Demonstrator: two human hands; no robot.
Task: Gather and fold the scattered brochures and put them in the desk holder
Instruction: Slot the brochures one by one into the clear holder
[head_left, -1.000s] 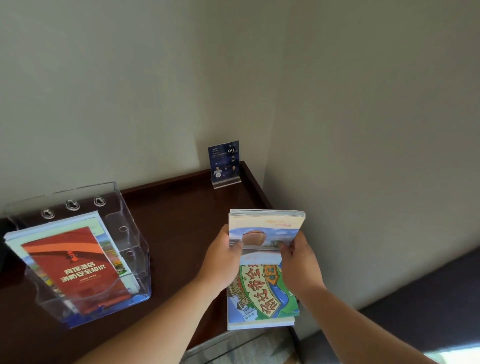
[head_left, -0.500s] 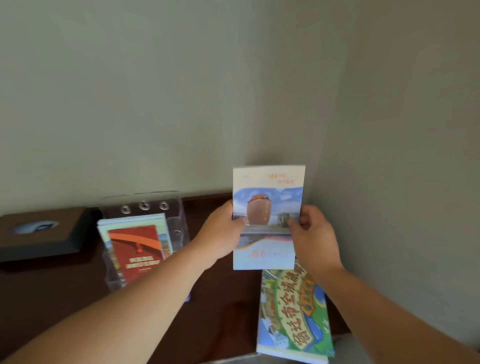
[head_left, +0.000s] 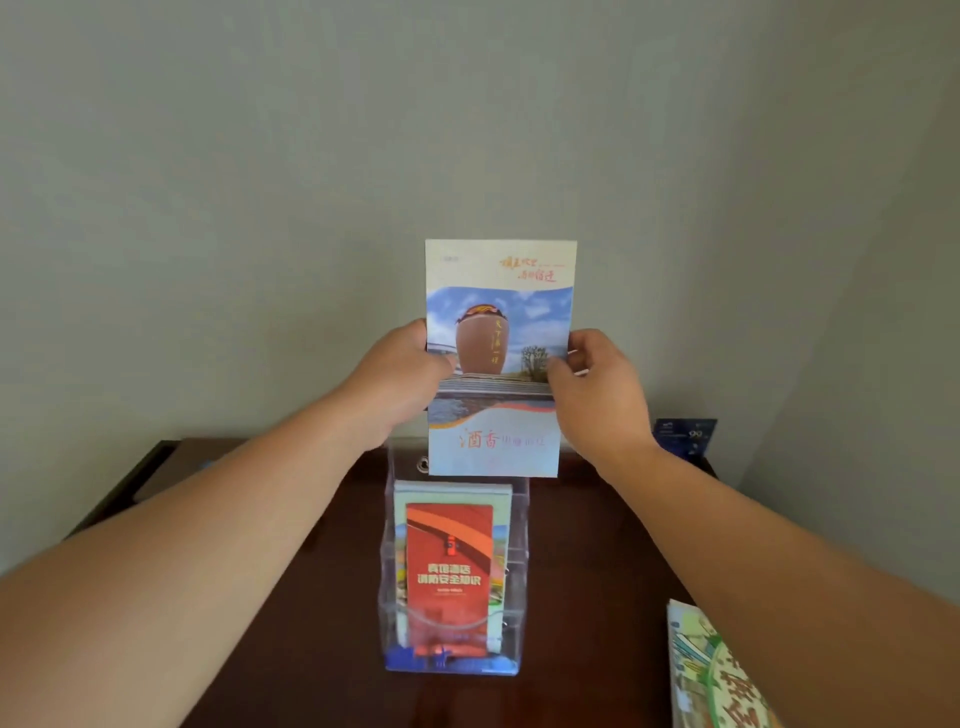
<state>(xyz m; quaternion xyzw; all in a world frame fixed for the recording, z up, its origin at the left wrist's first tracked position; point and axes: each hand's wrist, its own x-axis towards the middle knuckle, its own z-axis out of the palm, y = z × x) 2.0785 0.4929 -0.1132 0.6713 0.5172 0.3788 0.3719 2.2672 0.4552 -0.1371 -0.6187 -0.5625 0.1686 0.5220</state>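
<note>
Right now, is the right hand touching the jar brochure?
Touching. The head view shows the right hand pinching the jar brochure at its right edge, thumb lying over the printed front.

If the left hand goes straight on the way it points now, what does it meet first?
Probably the wall behind the desk. The left hand, gripping the jar brochure, points forward above the clear holder, so nothing else seems in line; depth is unclear.

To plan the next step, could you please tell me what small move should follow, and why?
Probably lower the wine-jar brochure straight down into the clear holder: left hand and right hand grip it upright just above the red leaflet.
</note>
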